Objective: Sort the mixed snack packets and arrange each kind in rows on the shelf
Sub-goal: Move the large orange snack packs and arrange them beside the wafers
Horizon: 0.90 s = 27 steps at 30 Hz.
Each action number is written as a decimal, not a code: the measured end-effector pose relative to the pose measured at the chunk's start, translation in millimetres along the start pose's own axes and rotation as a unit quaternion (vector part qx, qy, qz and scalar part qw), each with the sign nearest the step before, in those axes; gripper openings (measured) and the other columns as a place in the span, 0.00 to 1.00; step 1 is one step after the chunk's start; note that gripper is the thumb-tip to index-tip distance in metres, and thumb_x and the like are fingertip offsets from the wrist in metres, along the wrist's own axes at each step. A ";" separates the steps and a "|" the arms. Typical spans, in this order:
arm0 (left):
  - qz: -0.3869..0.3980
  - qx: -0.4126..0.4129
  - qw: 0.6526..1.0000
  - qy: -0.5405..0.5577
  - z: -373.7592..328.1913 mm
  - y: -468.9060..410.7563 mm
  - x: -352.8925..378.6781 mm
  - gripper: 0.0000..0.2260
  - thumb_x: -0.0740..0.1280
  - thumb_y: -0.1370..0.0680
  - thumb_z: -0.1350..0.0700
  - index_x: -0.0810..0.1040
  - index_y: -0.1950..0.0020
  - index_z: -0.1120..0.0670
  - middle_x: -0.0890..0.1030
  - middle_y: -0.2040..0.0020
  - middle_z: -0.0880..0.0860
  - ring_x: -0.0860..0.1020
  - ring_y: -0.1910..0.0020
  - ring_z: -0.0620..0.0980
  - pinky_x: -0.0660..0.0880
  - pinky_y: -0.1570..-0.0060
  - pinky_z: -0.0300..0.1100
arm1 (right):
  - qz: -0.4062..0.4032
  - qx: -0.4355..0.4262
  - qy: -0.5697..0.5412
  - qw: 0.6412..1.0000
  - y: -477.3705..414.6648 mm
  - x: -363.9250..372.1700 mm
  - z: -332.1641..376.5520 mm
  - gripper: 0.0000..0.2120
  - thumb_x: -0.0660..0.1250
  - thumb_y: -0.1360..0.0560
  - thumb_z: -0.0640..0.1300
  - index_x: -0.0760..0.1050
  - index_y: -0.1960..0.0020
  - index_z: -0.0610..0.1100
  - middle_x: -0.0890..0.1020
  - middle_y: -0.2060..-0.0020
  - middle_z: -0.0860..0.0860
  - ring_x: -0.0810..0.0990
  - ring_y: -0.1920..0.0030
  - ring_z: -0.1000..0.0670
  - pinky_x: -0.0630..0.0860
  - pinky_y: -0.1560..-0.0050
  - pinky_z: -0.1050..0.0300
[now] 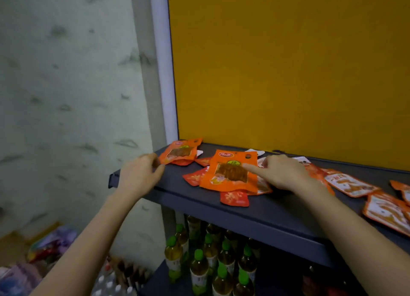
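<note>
While mixed snack packets lie scattered along the dark shelf [277,215], the left hand [142,173] pinches the near corner of an orange packet [180,153] at the shelf's far left end. The right hand [284,173] presses one straight forefinger, its other fingers curled under, on a matching packet [230,173] atop the middle heap. To do this step well, the person would likely slide that matching packet left, clear of the small red packets [234,198] beneath it, and set it just beside the first, edges squared, leaving the white packets [350,184] for their own row.
</note>
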<state>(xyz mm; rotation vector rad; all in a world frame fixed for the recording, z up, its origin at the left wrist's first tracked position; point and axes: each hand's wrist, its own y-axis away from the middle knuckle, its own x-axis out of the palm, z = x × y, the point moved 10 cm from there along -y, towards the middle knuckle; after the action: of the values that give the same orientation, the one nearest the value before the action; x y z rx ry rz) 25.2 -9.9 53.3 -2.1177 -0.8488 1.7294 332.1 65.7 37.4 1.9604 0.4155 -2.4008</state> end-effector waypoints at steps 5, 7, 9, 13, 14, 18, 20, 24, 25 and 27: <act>0.042 -0.021 0.999 0.021 27.6 -47.4 44.2 0.18 0.61 0.23 0.44 0.76 0.51 0.60 0.81 0.50 0.60 0.77 0.49 0.60 0.72 0.52 0.49 | 0.019 0.076 0.051 0.996 -17.4 22.3 22.0 0.47 0.49 0.41 0.81 0.77 0.48 0.43 0.80 0.45 0.44 0.77 0.43 0.43 0.70 0.49 0.52; 0.073 -0.041 0.996 0.008 36.6 -62.6 63.9 0.25 0.58 0.24 0.39 0.76 0.50 0.61 0.80 0.49 0.61 0.77 0.50 0.60 0.72 0.53 0.49 | 0.043 0.100 0.071 0.991 -20.1 30.7 23.5 0.48 0.51 0.41 0.81 0.76 0.44 0.42 0.79 0.43 0.45 0.76 0.41 0.44 0.69 0.50 0.53; 0.113 -0.068 0.991 0.014 45.3 -74.9 85.1 0.32 0.56 0.26 0.33 0.76 0.47 0.62 0.79 0.47 0.62 0.77 0.48 0.60 0.73 0.51 0.49 | 0.069 0.120 0.073 0.988 -23.8 37.0 20.9 0.47 0.52 0.41 0.81 0.75 0.43 0.43 0.78 0.42 0.46 0.76 0.40 0.45 0.69 0.48 0.54; 0.190 -0.109 0.976 -0.005 53.4 -95.4 116.6 0.45 0.51 0.35 0.24 0.76 0.40 0.61 0.77 0.40 0.62 0.74 0.41 0.61 0.72 0.42 0.50 | 0.116 0.147 0.040 0.981 -33.3 46.3 12.4 0.45 0.56 0.42 0.80 0.74 0.42 0.45 0.78 0.41 0.48 0.76 0.41 0.45 0.70 0.46 0.53; 0.204 -0.117 0.972 -0.003 54.1 -100.5 121.3 0.48 0.51 0.37 0.22 0.75 0.39 0.61 0.77 0.39 0.62 0.74 0.40 0.61 0.71 0.41 0.50 | 0.117 0.149 0.031 0.981 -35.9 46.7 11.0 0.44 0.58 0.42 0.80 0.74 0.43 0.46 0.78 0.42 0.48 0.76 0.42 0.45 0.70 0.46 0.53; 0.249 -0.145 0.955 0.064 55.0 -115.8 138.7 0.49 0.63 0.44 0.23 0.72 0.36 0.58 0.76 0.38 0.60 0.74 0.40 0.59 0.74 0.42 0.51 | 0.103 0.157 -0.012 0.982 -43.2 49.4 6.6 0.43 0.62 0.45 0.79 0.75 0.45 0.46 0.80 0.48 0.49 0.78 0.47 0.46 0.73 0.49 0.54; 0.267 -0.154 0.943 0.129 49.3 -116.5 142.9 0.43 0.72 0.43 0.31 0.71 0.37 0.57 0.76 0.38 0.59 0.75 0.40 0.58 0.74 0.41 0.51 | 0.102 0.159 -0.022 0.982 -43.1 51.8 5.5 0.43 0.63 0.45 0.78 0.75 0.45 0.47 0.80 0.47 0.49 0.78 0.48 0.47 0.74 0.50 0.54; 0.296 -0.173 0.908 0.241 44.1 -118.9 149.9 0.36 0.78 0.38 0.47 0.70 0.34 0.57 0.74 0.35 0.58 0.73 0.37 0.58 0.70 0.38 0.50 | 0.079 0.165 -0.034 0.983 -42.6 48.4 4.9 0.40 0.67 0.44 0.75 0.75 0.46 0.44 0.80 0.47 0.46 0.78 0.47 0.46 0.73 0.51 0.55; 0.301 -0.174 0.902 0.255 44.8 -119.9 151.1 0.36 0.78 0.38 0.48 0.70 0.34 0.57 0.74 0.34 0.59 0.72 0.36 0.58 0.69 0.37 0.50 | 0.070 0.166 -0.044 0.983 -43.4 47.0 4.9 0.39 0.68 0.44 0.74 0.76 0.47 0.44 0.81 0.48 0.46 0.79 0.48 0.46 0.74 0.52 0.55; 0.297 -0.185 0.894 0.279 48.5 -121.1 151.5 0.35 0.78 0.38 0.50 0.71 0.35 0.59 0.74 0.35 0.60 0.73 0.37 0.59 0.69 0.36 0.52 | 0.061 0.172 -0.073 0.980 -43.0 45.9 6.0 0.38 0.71 0.45 0.72 0.76 0.47 0.45 0.82 0.50 0.47 0.79 0.49 0.46 0.75 0.52 0.54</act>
<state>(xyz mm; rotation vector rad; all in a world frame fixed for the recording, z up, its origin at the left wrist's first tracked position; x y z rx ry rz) -36.3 168.9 -11.9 -3.1548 -0.3945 1.0728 308.8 113.0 2.6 1.8345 -0.1310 -2.6539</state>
